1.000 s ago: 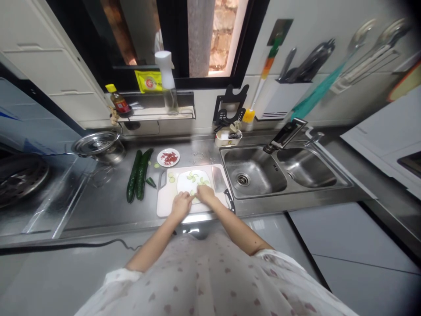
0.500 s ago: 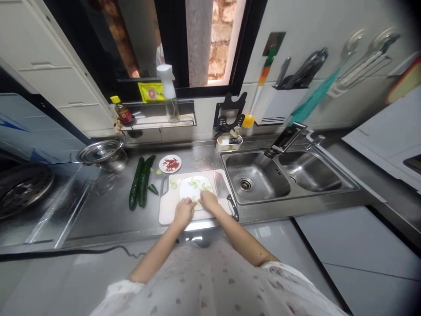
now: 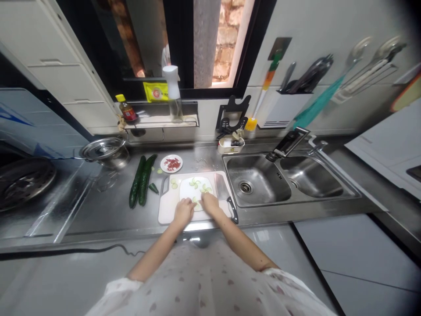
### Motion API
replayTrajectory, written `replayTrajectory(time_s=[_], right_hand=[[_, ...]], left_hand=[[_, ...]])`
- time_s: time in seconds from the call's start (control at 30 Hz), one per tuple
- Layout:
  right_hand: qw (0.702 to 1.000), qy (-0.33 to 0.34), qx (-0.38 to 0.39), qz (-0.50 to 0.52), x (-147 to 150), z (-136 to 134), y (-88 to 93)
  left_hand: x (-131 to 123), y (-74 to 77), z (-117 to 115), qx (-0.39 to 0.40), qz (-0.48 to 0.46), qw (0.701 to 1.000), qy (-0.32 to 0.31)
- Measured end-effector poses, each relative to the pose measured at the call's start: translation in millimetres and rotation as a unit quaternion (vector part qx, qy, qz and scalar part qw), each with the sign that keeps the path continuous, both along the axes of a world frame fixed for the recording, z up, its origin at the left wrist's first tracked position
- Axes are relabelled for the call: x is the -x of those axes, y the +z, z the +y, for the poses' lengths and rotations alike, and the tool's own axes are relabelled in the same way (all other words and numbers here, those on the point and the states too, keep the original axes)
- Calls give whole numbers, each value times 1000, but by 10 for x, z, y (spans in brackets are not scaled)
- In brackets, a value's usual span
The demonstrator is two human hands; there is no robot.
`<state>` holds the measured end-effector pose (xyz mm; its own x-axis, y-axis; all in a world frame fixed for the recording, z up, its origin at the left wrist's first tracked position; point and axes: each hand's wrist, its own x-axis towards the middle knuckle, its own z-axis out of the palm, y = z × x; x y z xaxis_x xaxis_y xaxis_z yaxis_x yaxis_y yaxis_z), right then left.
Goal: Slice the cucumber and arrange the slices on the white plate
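Observation:
A white plate point(image 3: 186, 189) lies on a pale cutting board point(image 3: 167, 212), with thin cucumber slices point(image 3: 195, 183) set out on it in small fanned groups. My left hand point(image 3: 184, 211) is closed at the plate's near left edge, fingertips beside the nearest group of slices. Across from it, my right hand point(image 3: 210, 204) is also closed, its fingertips low over the plate by the same group. Whatever either hand pinches is too small to make out. A kitchen knife point(image 3: 233, 210) rests at the board's right side, black handle toward me. Loose slices point(image 3: 174, 183) lie on the board's left part.
Two whole cucumbers point(image 3: 143, 182) and a cut cucumber end point(image 3: 153, 188) lie left of the board. Behind it stands a small dish of red bits point(image 3: 171, 163). A double sink point(image 3: 256, 180) adjoins on the right; a lidded steel pot point(image 3: 110, 153) stands at left.
The view has shifted slightly. My right fingertips have moved a little over the plate; my left hand stays nearly in place. The slices look the same.

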<state>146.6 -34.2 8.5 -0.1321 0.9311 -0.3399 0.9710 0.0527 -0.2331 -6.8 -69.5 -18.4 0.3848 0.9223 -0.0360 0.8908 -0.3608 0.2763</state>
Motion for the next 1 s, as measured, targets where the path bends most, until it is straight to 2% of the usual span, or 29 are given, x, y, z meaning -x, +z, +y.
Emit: replayTrajectory(time_s=[0.3, 0.67, 0.87, 1.0], right_hand=[[1000, 9, -11, 15, -26, 1, -73], [1000, -6, -15, 22, -14, -17, -58], [997, -13, -39, 72, -35, -45, -13], [993, -29, -55, 96, -87, -69, 35]], left_hand=[[-7, 12, 15, 0, 6, 1000, -2], [-17, 82, 56, 32, 16, 999, 7], [-54, 122, 182, 66, -17, 996, 63], [57, 90, 338, 41, -90, 985, 144]])
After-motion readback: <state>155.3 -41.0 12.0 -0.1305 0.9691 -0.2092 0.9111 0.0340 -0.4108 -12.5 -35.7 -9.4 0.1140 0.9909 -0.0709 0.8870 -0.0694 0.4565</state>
